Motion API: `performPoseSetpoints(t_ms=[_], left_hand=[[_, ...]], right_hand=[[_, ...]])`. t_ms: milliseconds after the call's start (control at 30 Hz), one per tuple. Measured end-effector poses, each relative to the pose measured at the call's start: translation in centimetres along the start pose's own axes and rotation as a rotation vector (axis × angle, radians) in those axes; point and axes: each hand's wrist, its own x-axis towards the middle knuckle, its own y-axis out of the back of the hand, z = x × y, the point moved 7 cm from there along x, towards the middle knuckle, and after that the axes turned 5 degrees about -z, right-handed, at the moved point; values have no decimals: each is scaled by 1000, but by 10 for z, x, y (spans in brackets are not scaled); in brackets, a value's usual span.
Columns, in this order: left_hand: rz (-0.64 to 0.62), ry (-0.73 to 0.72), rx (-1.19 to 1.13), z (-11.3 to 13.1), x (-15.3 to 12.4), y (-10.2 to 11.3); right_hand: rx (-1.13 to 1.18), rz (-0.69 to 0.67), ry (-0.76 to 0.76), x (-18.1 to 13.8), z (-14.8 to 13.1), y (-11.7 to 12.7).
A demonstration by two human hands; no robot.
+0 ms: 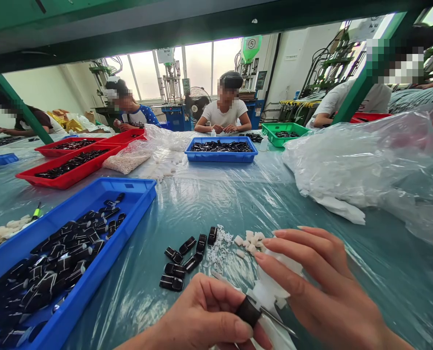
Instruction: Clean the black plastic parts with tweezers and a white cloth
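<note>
My left hand [211, 316] is closed, with thumb and fingers pinching a small black plastic piece [248, 311]. A thin pointed metal tool [279, 322] lies across beside that piece; what holds it is hidden. My right hand [320, 279] has its fingers stretched out over crumpled white sheeting [270, 287], its fingertips near a small heap of cream-coloured bits [251, 240]. Left of these are tiny clear plastic bits [219, 248]. Several glossy black parts [174, 270] lie loose beyond my left hand.
A long blue tray [127, 228] of black parts stands at left. Red trays [61, 181], another blue tray [221, 156] and a green tray [274, 142] are farther back. A large clear bag [362, 160] bulges at right. Co-workers sit opposite; a green shelf beam [201, 36] crosses overhead.
</note>
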Motion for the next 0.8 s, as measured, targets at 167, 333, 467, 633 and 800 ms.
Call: performPoseSetpoints(t_ms=[167,333,467,633,800], left_hand=[[1,36,-3,3,-2,-3],[8,28,9,3,-1,-4],[13,33,4,4,0,-3],[9,52,8,4,-2,-4],[7,32,8,-3,-1,-1]], right_hand=[[-3,5,-6,0,1,0],[3,0,4,-1,0,0],[-1,-2,0,-2,0,1],[-12,-8,-8,-5,1,-2],[-23,-26,-32,-7,1,-6]])
